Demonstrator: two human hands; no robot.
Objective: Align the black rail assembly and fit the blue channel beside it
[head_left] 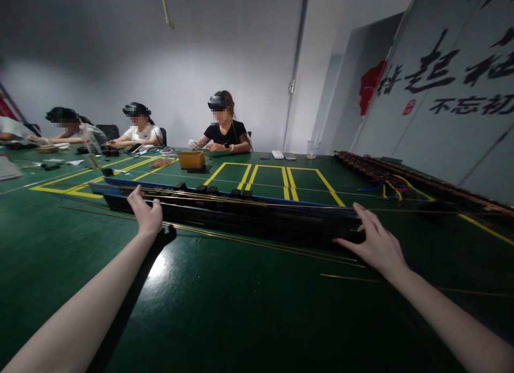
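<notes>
A long, narrow black trough with a blue back edge lies crosswise in front of me. Several black blocks show along its inside. Near its left end, my left hand is closed over the front wall. At the right end, my right hand grips the trough with the thumb low in front and the fingers over the top. Thin brass-coloured rods lie in front of the trough, and others run along its top. The trough's underside and some fingertips are hidden.
The green table bears yellow tape outlines. Beyond the trough stands an orange-brown box. Long strips with coloured wires lie at right. A clear cup and phones are at the far edge, where several people sit.
</notes>
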